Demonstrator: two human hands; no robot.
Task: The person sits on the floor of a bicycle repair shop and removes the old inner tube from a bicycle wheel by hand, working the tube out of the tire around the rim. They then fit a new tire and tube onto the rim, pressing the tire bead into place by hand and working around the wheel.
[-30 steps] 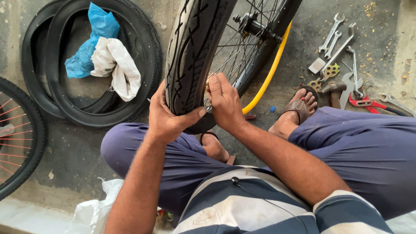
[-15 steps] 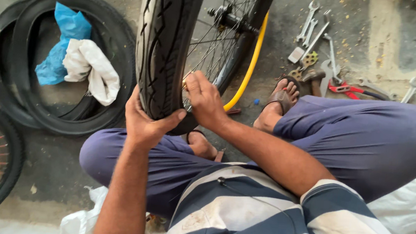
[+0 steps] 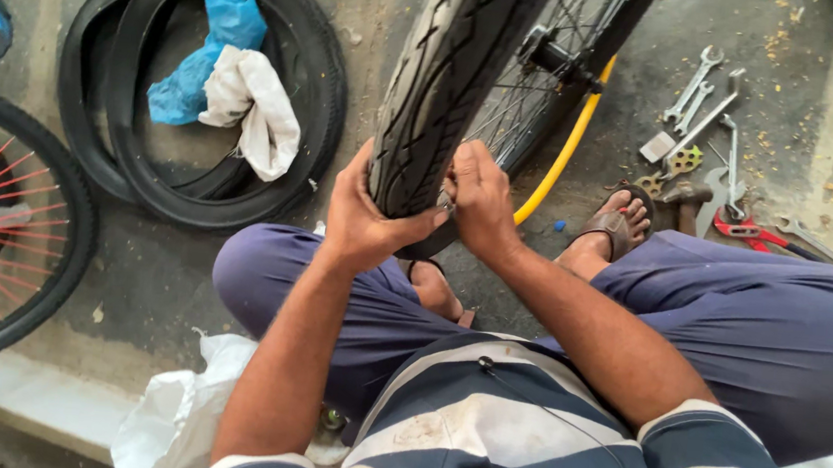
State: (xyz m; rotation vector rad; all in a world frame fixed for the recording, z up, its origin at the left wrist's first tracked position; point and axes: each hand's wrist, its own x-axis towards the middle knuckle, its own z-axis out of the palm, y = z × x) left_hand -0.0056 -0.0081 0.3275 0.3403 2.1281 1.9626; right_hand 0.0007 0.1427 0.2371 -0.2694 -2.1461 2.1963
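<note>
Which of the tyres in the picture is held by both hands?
The upright treaded tyre on the spoked wheel at centre; left hand and right hand grip it. The loose tyres lie flat, untouched.

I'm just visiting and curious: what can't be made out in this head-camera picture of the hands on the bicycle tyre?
- Right hand: its fingertips press at the rim, hidden behind the bicycle tyre; anything held there is too small to tell.
- Left hand: palm is hidden against the tread.
- Wheel top: cut off by the upper edge.
- Spanners: sizes too small to tell.
- Second wheel: cut off at the left edge.

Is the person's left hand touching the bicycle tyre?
Touching. The head view shows the left hand wrapped around the black tyre, palm and thumb pressed on its tread.
</note>
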